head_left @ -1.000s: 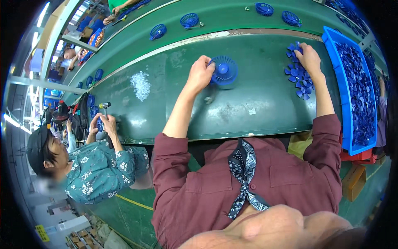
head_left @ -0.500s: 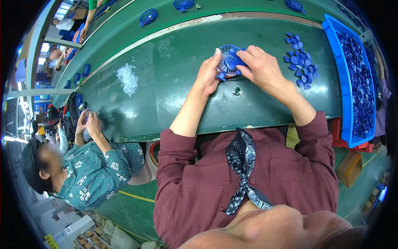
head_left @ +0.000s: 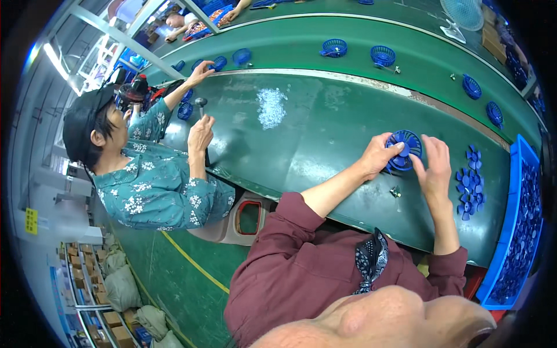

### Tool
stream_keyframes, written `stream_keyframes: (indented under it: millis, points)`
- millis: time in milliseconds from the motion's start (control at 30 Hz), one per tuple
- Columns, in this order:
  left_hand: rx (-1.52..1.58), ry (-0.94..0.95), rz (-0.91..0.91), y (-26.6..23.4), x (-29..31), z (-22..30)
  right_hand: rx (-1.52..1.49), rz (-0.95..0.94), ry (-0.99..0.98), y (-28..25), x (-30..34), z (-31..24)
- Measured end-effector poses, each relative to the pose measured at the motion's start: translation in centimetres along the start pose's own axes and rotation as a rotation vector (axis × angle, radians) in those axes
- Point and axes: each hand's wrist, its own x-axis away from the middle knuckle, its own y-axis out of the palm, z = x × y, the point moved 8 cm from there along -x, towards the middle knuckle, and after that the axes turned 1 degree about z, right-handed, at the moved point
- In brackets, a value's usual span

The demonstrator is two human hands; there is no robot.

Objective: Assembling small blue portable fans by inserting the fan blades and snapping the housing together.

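Observation:
My left hand (head_left: 377, 155) grips a round blue fan housing (head_left: 411, 138) by its left side, thumb over the front. Inside the slatted housing sits a blue fan blade (head_left: 404, 151), under that thumb. My right hand (head_left: 436, 169) is at the housing's right side, thumb and fingers apart; its thumb is near the rim, and I cannot tell whether it touches. Just below the housing, a small green and metal part (head_left: 395, 191) is close to the green tabletop (head_left: 331, 156). Several loose blue fan blades (head_left: 470, 185) lie right of my right hand.
A blue bin (head_left: 513, 232) full of blue blades stands at the right. Beyond the table edge, a green belt (head_left: 290, 49) carries several blue housings (head_left: 383, 55). Small clear pieces (head_left: 271, 108) lie in a pile. At the left, a co-worker (head_left: 145, 185) holds a hammer-like tool (head_left: 201, 103).
The view has swung left. My right hand has let go of the blade and drawn back to the housing's side. The co-worker's one arm now stretches toward the belt.

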Motion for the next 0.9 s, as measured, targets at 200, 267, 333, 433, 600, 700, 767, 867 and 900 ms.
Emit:
stream_keyframes:
  millis: [200, 267, 333, 433, 600, 700, 767, 867, 900]
  points:
    - [-0.411, 0.194, -0.050, 0.6, 0.5, 0.7, -0.581, -0.453, 0.598, 5.5, 3.7, 5.4]
    - [-0.584, 0.227, -0.038, 0.9, 0.5, 1.1, -0.526, -0.457, 0.609, 6.4, 4.5, 6.3]
    - [-0.615, 0.220, -0.011, 0.7, 0.0, 0.7, -0.723, -0.449, 0.607, 7.4, 4.6, 6.8]
    - [-0.673, 0.265, 0.113, -1.0, -0.5, 0.9, -0.685, -0.721, 0.725, 9.0, 2.6, 8.1]
    - [-0.411, 0.235, 0.197, -3.2, -1.8, 2.0, -1.015, -0.029, 1.043, 7.0, -0.9, 18.4]
    - [-0.537, 0.229, 0.184, -3.3, -2.5, 4.1, -1.199, 0.200, 1.088, 7.3, 0.5, 20.3]
    - [-0.808, 0.218, 0.186, -4.4, -4.3, 6.2, -1.023, 0.038, 1.023, 8.1, 2.4, 18.0]
    - [-1.152, 0.397, 0.325, -7.9, -8.9, 9.3, -0.711, 0.067, 0.818, 9.1, 4.9, 14.7]
    - [-1.216, 0.347, 0.351, -8.4, -10.6, 10.0, -0.542, 0.081, 0.630, 8.7, 5.0, 13.8]
